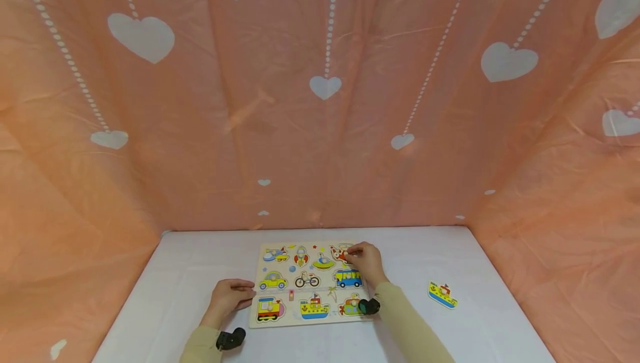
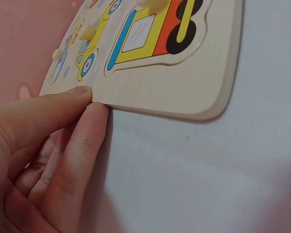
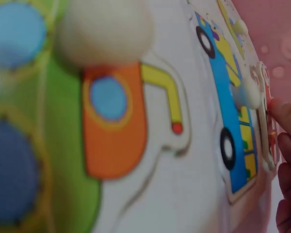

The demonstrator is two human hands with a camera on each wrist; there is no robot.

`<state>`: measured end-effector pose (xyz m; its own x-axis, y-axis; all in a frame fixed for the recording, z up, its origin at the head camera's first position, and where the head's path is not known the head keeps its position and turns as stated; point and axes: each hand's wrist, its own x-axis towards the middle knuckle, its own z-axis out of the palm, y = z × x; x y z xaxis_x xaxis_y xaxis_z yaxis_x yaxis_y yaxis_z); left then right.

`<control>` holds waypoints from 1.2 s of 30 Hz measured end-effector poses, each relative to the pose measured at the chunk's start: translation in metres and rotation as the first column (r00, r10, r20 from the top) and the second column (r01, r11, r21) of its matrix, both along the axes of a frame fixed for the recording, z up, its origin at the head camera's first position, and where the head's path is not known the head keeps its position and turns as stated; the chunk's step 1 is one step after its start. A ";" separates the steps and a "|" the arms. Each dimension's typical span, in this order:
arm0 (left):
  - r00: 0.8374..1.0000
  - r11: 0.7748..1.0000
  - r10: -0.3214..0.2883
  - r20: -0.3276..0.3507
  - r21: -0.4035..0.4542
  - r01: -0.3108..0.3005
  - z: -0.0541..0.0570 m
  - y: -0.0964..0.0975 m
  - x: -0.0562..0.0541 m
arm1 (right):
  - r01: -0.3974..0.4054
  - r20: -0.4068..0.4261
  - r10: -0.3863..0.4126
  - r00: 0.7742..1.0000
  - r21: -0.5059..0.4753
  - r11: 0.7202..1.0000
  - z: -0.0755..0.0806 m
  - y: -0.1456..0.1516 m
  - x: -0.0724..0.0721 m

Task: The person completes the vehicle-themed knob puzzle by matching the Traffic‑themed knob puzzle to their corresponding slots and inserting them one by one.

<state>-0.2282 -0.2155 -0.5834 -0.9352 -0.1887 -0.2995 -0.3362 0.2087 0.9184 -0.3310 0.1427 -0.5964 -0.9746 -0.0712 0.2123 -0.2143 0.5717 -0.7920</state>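
A wooden peg puzzle board (image 1: 295,323) with printed vehicles lies on the white table. At its left edge my left hand (image 1: 230,298) pinches the puzzle board, thumb on the top face and a finger against the side, as the left wrist view shows. My right hand (image 1: 367,261) reaches over the board's far right corner, its fingers pinching the red and white helicopter piece (image 1: 338,253). That piece sits over its spot on the board, partly hidden by the fingers. In the right wrist view, the blue and yellow bus piece (image 3: 228,116) is just before those fingers.
A loose boat piece (image 1: 442,295) lies on the table (image 1: 415,329) right of the board. Knobbed pieces stand in the board, among them the train (image 1: 269,310) and the car (image 1: 273,281). A pink curtain (image 1: 320,157) with hearts encloses the table's back and sides.
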 end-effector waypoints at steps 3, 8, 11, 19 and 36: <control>1.000 1.000 0.003 -0.007 0.014 -0.003 -0.001 0.000 -0.001 | 0.021 0.012 -0.021 1.000 -0.008 1.000 0.002 -0.003 0.001; 1.000 0.999 0.006 -0.022 0.048 -0.005 -0.003 0.001 -0.003 | 0.071 0.039 -0.070 0.997 -0.037 0.997 0.005 -0.009 0.004; 1.000 0.999 0.007 -0.016 0.041 -0.006 -0.004 0.000 -0.003 | 0.092 0.025 -0.091 0.996 -0.049 0.995 0.003 -0.011 0.002; 1.000 0.999 0.012 -0.005 0.035 -0.012 -0.005 0.000 -0.004 | 0.112 -0.052 -0.113 0.992 -0.022 0.993 -0.004 -0.014 -0.002; 1.000 1.000 0.011 -0.008 0.026 -0.011 -0.003 0.001 -0.002 | 0.027 0.027 -0.025 0.999 -0.072 0.997 -0.003 -0.008 -0.003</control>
